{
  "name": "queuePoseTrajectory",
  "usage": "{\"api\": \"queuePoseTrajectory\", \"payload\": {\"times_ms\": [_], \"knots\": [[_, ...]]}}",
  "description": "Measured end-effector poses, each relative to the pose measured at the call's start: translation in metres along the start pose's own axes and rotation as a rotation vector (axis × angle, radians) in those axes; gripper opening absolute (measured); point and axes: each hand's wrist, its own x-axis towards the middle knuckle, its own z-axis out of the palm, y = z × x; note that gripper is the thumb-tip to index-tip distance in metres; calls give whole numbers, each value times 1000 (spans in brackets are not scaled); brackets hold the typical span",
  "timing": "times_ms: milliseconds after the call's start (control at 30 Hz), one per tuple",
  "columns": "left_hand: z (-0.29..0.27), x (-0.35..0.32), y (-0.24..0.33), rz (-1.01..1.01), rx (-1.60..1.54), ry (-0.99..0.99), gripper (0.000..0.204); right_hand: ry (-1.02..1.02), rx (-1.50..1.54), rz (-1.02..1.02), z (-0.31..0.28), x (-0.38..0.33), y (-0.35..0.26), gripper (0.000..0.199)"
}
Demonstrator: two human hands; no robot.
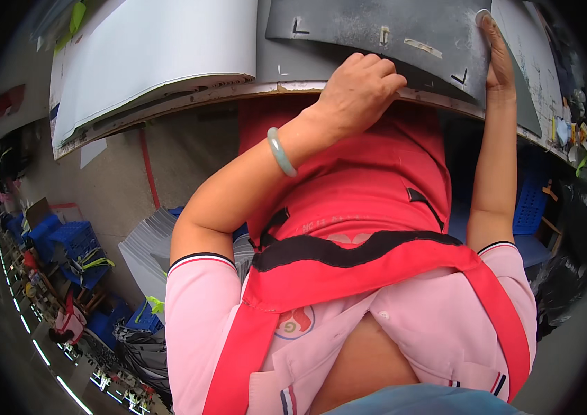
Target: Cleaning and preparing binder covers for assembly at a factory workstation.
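Note:
A dark grey sheet (404, 28) with black corner marks and small tape pieces lies over another grey sheet (290, 66), its front edge lifted and bowed. At its right edge, my right hand (499, 59) grips it with the thumb at the far corner. My left hand (363, 90), with a pale green bangle (281, 152) on its wrist, is closed just in front of the sheet's near edge. The curled fingers hide whatever they may hold.
To the left on the table, a thick stack of white sheets (162, 55) curls at its near edge. The table's worn front edge (286, 88) runs close to my red apron (349, 173). Blue crates (75, 242) stand on the floor at left, and small scraps (574, 135) lie at the far right.

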Motion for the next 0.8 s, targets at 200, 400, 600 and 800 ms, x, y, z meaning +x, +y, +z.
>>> {"api": "queuePoseTrajectory", "payload": {"times_ms": [200, 400, 600, 800], "knots": [[-18, 0, -34, -177, 109, -189, 28, 48, 480, -69, 20, -11, -2, 48], [-21, -1, -45, -157, 93, -268, 26, 78, 574, 1, 38, -23, 14, 48], [-25, 1, -41, -120, 45, -237, 22, 129, 483, 11, 19, -16, 32, 46], [-25, 2, -43, -112, 58, -268, 19, 39, 572, 8, 10, -13, 39, 46]]}}
